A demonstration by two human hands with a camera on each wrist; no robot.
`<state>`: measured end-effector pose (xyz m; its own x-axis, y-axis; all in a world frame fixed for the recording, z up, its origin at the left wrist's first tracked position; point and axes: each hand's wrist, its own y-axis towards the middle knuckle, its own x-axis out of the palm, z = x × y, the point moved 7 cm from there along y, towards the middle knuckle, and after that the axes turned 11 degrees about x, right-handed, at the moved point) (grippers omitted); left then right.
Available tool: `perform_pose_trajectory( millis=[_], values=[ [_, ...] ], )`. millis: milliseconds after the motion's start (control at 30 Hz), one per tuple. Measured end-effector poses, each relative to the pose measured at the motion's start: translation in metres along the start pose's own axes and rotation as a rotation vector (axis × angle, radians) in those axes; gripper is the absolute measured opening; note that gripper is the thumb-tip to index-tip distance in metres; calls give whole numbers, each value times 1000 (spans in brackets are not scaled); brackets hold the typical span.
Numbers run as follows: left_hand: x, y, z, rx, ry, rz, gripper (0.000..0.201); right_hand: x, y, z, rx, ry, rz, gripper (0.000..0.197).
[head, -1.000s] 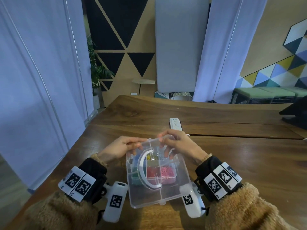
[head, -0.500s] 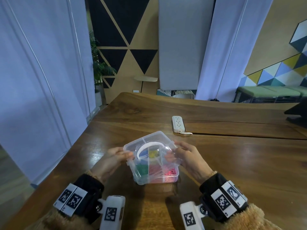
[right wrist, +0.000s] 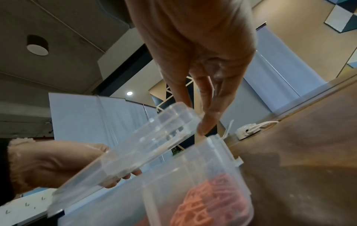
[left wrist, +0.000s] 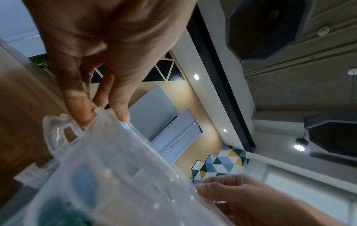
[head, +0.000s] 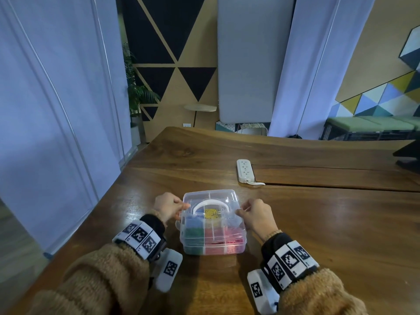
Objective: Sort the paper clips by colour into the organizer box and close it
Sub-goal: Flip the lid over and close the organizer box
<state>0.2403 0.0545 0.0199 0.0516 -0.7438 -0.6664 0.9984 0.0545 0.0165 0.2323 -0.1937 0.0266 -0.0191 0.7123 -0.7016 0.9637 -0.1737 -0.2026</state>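
Note:
A clear organizer box (head: pixel 212 248) stands on the wooden table (head: pixel 318 223) in front of me. Through its clear lid (head: pixel 211 195) with a white handle (head: pixel 210 203) I see yellow (head: pixel 211 213), blue (head: pixel 194 223), green (head: pixel 193 234) and red clips (head: pixel 234 242) in separate compartments. My left hand (head: pixel 169 206) pinches the lid's left edge and my right hand (head: pixel 254 213) pinches its right edge. In the right wrist view the lid (right wrist: pixel 135 146) is tilted, with a gap above the box wall (right wrist: pixel 222 152) and the red clips (right wrist: pixel 212 203).
A white power strip (head: pixel 245 170) with a cord lies on the table behind the box. A dark object (head: pixel 409 155) sits at the far right edge. Curtains hang to the left past the table edge.
Both hands have lowered the lid from steeply tilted to almost flat over the box. The hands have shifted from the lid's far edge to its left and right sides.

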Motion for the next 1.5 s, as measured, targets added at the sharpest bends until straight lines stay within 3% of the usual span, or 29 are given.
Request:
perform_pose_trajectory(
  millis=[233,333,400,467,633,900,1067,1167,1267,1333,1400,1500],
  values=[
    [4,6,-2,-10,60,11,22,5,13,4,52,-67,-28,13],
    [-2,4,-10,5,196,28,56,5,15,10,40,-145,-5,35],
    [0,-1,-25,-74,143,-37,81,7,18,16,78,-173,-35,56],
    [9,-9,-39,-169,2,-116,88,11,21,26,174,-84,-116,66],
    [20,-20,-39,-134,-277,-148,57,14,11,35,290,138,-295,42],
    [17,-23,-42,-149,-277,-131,43,8,0,29,314,259,-386,34],
    [15,-25,-29,-143,-212,-91,36,10,4,33,312,268,-424,55],
    [15,-26,-25,-131,-138,-137,44,11,0,30,308,288,-436,59],
    [12,-25,-18,-50,28,-89,58,-2,-1,20,149,6,-179,56],
    [9,-28,-4,60,265,-51,50,-7,-8,8,10,-252,-35,40],
    [17,-33,2,124,459,-131,49,-1,-16,5,-14,-399,-79,27],
    [24,-35,4,129,546,-197,40,3,-20,6,20,-447,-143,27]
  ],
)
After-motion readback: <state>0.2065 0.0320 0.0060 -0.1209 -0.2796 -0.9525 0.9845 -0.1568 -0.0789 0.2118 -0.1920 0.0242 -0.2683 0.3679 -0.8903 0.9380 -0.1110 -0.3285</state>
